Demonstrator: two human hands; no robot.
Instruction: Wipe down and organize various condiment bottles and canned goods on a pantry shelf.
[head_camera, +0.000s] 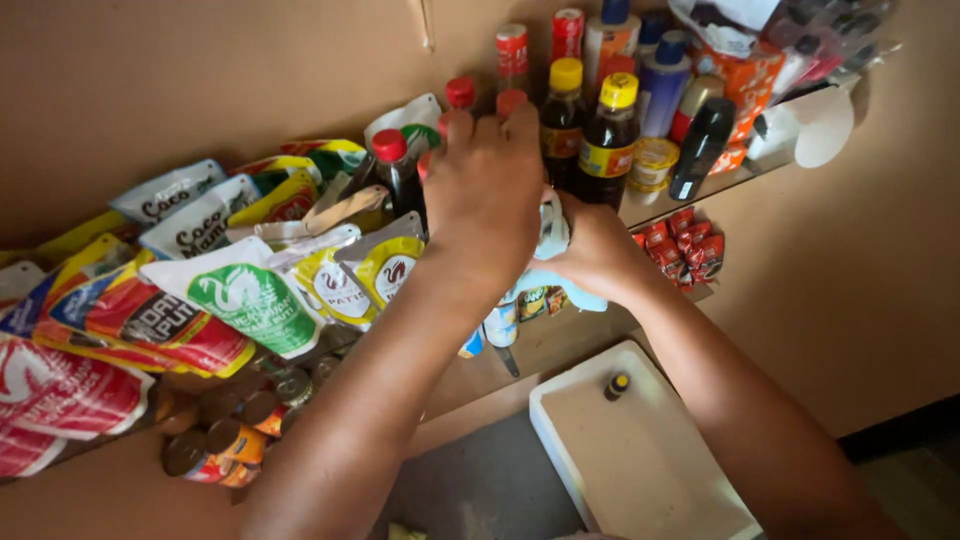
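Observation:
My left hand (487, 190) reaches onto a wooden shelf (560, 345) and closes over a red-capped bottle (511, 103), whose body it hides. Beside it stand other red-capped bottles (392, 170) and two dark sauce bottles with yellow caps (610, 135). My right hand (597, 255) sits just below and right of the left, gripping a pale blue cloth (552, 235) against the shelf edge. Both forearms cross the lower middle of the view.
Sauce pouches in white, green, yellow and red (245, 290) lie stacked at left. Cans (215, 450) sit on a lower shelf. Red sachets (685, 245) hang at right. A white tray (640, 460) holding one small bottle lies below. More bottles crowd the top right.

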